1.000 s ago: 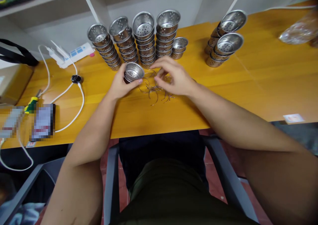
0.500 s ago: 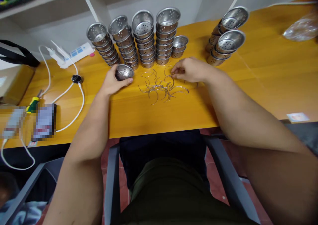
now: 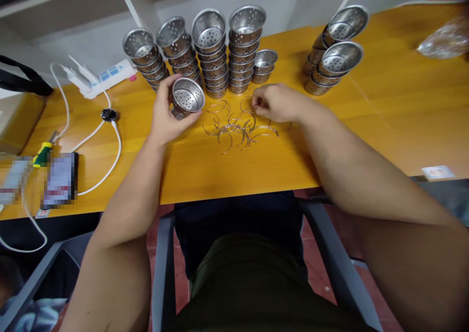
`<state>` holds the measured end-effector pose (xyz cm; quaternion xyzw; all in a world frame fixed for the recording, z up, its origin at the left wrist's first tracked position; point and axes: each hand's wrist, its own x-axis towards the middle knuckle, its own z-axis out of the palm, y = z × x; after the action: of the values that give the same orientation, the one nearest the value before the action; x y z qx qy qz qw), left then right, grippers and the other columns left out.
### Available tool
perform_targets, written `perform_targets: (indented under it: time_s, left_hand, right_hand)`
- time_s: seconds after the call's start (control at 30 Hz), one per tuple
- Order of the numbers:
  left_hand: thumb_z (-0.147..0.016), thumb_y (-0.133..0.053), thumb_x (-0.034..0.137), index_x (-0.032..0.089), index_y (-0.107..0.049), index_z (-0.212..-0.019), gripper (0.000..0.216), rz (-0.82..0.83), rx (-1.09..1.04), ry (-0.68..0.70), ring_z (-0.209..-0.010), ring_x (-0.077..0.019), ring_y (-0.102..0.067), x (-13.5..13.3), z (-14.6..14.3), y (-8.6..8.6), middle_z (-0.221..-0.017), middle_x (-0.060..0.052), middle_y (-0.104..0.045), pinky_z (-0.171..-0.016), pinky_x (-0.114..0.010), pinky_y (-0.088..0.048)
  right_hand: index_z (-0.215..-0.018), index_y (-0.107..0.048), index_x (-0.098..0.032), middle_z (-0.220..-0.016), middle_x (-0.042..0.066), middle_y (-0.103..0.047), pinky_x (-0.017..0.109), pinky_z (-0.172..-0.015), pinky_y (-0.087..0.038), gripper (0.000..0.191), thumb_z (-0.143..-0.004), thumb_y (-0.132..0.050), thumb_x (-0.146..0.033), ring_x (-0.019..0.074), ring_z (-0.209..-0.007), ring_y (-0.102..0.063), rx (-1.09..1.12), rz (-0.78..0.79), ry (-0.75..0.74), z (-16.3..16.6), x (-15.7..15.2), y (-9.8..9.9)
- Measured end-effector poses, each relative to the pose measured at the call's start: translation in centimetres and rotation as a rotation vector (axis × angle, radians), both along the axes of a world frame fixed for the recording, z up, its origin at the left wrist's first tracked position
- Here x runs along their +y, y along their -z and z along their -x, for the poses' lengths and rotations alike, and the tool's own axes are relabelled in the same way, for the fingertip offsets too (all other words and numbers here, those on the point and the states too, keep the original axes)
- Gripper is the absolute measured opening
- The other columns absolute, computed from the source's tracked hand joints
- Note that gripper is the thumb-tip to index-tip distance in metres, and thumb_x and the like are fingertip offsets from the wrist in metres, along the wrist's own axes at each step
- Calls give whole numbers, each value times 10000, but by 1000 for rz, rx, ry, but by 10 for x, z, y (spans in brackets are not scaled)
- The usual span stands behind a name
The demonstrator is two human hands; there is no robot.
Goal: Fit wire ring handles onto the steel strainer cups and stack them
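My left hand [image 3: 166,114] grips a perforated steel strainer cup [image 3: 186,96], tilted so its open mouth faces me, just above the orange table [image 3: 227,166]. My right hand [image 3: 280,102] hovers over the right side of a loose pile of curved wire handles [image 3: 236,124]. Its fingertips are pinched together at the pile; whether a wire is in them is too small to see. Behind the pile stand several stacks of the same steel cups [image 3: 212,49], with one short stack [image 3: 264,63] at their right end.
Two more leaning cup stacks [image 3: 335,53] sit at the back right. A white power strip [image 3: 106,75] and its cable [image 3: 110,146] lie at left, near a screwdriver [image 3: 42,154] and blurred items. A clear bag [image 3: 445,41] is far right. Chair arms flank my lap.
My left hand has lifted the cup off the table and tipped its mouth toward me. My right hand moved from the pile's middle to its right side and stayed there, pinching.
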<state>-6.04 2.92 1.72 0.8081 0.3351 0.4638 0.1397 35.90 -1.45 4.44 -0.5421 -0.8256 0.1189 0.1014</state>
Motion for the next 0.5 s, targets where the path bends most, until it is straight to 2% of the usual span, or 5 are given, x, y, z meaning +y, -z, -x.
perform_targets:
  time_s: [0.13, 0.23, 0.3, 0.4, 0.5]
  left_hand:
    - [-969, -1027, 932, 387, -542, -1701, 1034, 35, -8, 45, -1694, -479, -746, -16, -24, 10, -1684, -149, -740, -1537, -776, -589]
    - [-985, -992, 973, 405, -499, -1725, 1055, 15, -17, 75, -1681, -471, -767, -20, -31, 19, -1683, -142, -739, -1506, -779, -620]
    - [-977, -960, 1034, 406, -514, -1726, 1075, -16, -33, 106, -1652, -463, -787, -19, -32, 23, -1661, -132, -752, -1492, -778, -633]
    - [-955, -947, 1082, 388, -568, -1716, 1097, -64, -62, 145, -1598, -452, -819, -14, -32, 26, -1616, -122, -778, -1466, -759, -655]
    - [-916, -977, 1092, 357, -613, -1695, 1131, -107, -87, 160, -1535, -433, -848, -9, -32, 27, -1574, -119, -802, -1432, -704, -685]
  right_hand:
    - [-1145, -791, -283, -1135, 104, -897, 553, -1058, -710, 143, -1013, -837, -254, 368, -1058, -835, 306, 6, -55, -3, -5, -7]
    - [-1254, -810, -280, -1152, 86, -873, 503, -963, -714, 243, -1024, -888, -295, 296, -971, -764, 498, 45, -92, 2, -8, -5]
    - [-1281, -843, -288, -1077, 66, -854, 500, -900, -712, 252, -1057, -913, -379, 289, -908, -754, 542, 59, -87, 6, -7, 0]
    - [-1185, -869, -291, -915, 49, -780, 477, -794, -683, 286, -1089, -947, -549, 297, -820, -751, 621, 23, -92, 12, -3, 11]
    - [-1163, -867, -278, -886, 35, -743, 409, -695, -610, 362, -1085, -999, -605, 250, -751, -683, 758, -54, -168, 14, 4, 21]
